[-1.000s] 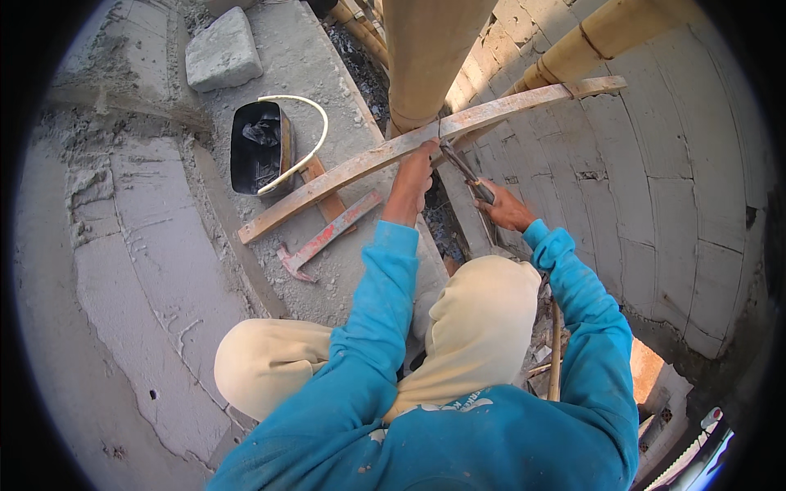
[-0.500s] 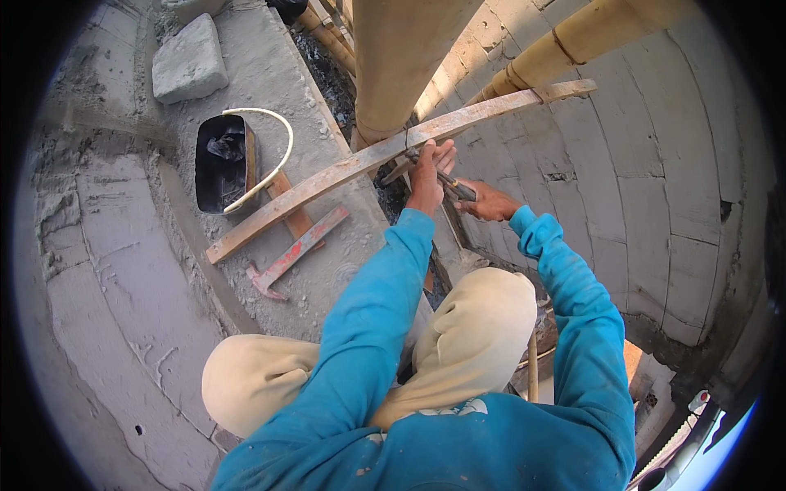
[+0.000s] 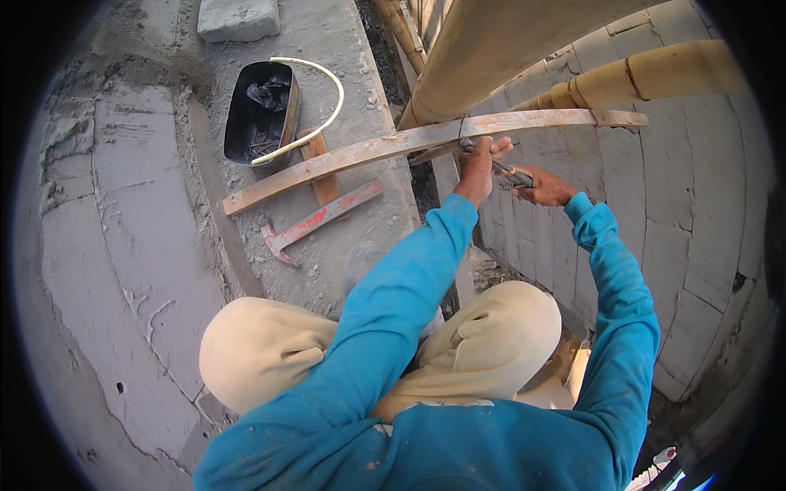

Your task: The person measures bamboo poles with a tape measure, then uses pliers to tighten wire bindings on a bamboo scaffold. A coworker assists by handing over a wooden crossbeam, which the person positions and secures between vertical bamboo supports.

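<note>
Right hand (image 3: 544, 186) is gripping pliers (image 3: 513, 174) at two o'clock; left hand's (image 3: 477, 170) hold, can't tell. Dusty ledge (image 3: 360, 98) is running toward eleven, block wall (image 3: 679, 245) at three.

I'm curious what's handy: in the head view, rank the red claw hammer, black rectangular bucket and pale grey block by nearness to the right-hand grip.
1. Claw hammer: left of the right-hand grip.
2. Black bucket: farther left, higher in view.
3. Grey block: upper left, beyond the bucket.
</note>
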`<action>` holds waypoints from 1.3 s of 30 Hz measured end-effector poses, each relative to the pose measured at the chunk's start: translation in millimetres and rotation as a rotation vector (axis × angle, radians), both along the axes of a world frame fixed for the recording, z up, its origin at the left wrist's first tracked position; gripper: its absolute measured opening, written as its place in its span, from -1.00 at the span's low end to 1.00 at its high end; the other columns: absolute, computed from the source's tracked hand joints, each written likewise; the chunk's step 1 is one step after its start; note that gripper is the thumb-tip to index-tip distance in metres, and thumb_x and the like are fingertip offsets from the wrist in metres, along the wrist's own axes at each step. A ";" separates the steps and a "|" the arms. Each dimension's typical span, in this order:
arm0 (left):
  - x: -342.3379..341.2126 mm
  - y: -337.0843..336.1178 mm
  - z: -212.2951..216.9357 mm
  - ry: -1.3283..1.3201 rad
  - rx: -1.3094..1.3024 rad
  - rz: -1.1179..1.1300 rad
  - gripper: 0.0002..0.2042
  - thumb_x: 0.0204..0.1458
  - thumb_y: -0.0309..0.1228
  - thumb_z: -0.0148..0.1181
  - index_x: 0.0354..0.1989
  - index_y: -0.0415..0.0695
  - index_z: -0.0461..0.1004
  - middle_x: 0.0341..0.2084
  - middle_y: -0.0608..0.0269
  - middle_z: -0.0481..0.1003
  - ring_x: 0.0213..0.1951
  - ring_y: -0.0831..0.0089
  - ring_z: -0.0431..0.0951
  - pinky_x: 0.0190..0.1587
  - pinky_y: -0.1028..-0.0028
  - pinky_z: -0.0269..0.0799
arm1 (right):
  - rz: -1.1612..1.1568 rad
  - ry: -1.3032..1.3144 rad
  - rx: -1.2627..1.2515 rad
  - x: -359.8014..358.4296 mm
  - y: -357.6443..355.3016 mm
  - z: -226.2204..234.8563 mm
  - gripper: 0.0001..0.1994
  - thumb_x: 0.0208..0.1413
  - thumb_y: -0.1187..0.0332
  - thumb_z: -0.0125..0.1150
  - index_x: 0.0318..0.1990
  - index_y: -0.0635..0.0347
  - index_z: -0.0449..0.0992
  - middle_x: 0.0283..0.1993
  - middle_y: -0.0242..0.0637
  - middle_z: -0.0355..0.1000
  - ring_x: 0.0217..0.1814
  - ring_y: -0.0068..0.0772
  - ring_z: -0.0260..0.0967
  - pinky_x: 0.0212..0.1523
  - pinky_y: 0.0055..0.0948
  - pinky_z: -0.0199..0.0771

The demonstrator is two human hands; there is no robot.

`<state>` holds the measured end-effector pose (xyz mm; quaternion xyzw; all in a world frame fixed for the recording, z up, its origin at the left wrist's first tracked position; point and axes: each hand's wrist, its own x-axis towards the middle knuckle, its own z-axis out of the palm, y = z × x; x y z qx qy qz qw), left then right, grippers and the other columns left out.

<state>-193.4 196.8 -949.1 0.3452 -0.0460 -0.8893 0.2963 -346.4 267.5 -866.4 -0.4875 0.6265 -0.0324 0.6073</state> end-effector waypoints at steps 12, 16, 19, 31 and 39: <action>60.9 -1.4 7.8 -0.054 -0.182 -0.333 -0.44 0.14 -0.02 0.24 0.16 -0.17 0.35 0.14 0.09 0.47 0.12 0.26 0.50 0.08 0.23 0.46 | -0.477 -0.365 0.157 58.4 42.0 -20.2 -0.70 0.29 0.30 0.18 0.08 0.16 0.32 -0.33 -0.36 0.36 -0.41 -0.51 0.28 -0.42 -0.40 0.38; 56.8 -0.3 12.9 -0.015 -0.203 -0.311 -0.57 0.22 -0.06 0.15 0.05 -0.16 0.36 0.06 0.07 0.51 0.16 0.26 0.49 0.00 0.25 0.55 | -0.559 -0.600 0.270 51.2 42.1 -24.7 -0.68 0.29 0.32 0.18 0.11 0.19 0.30 -0.29 -0.34 0.38 -0.40 -0.50 0.32 -0.39 -0.38 0.45; 42.0 10.9 16.7 -0.057 -0.185 -0.177 -0.65 0.28 -0.11 0.05 -0.04 -0.18 0.36 0.01 0.04 0.54 0.14 0.23 0.53 -0.05 0.27 0.59 | -0.402 -0.463 0.209 41.8 34.5 -17.9 -0.58 0.25 0.24 0.26 0.16 0.18 0.31 -0.22 -0.28 0.45 -0.34 -0.50 0.43 -0.36 -0.41 0.49; 21.4 12.8 2.7 -0.231 -0.156 -0.081 -0.71 0.31 -0.22 -0.04 -0.07 -0.24 0.32 -0.12 -0.01 0.58 -0.10 0.19 0.66 -0.42 0.38 0.43 | -0.245 0.946 -0.575 139.1 95.9 23.5 -0.13 -0.02 0.35 0.40 0.46 0.03 0.06 0.38 -0.07 0.18 0.45 -0.02 0.10 0.38 0.07 0.11; 14.4 13.3 9.9 -0.315 -0.129 -0.069 -0.71 0.33 -0.24 -0.06 0.02 -0.21 0.26 -0.12 0.02 0.57 -0.14 0.18 0.66 -0.25 0.29 0.52 | -0.305 1.202 -0.827 128.4 84.4 -39.3 -0.08 -0.01 0.36 0.40 0.50 -0.04 0.00 0.36 -0.10 0.10 0.40 -0.01 0.09 0.36 0.13 0.07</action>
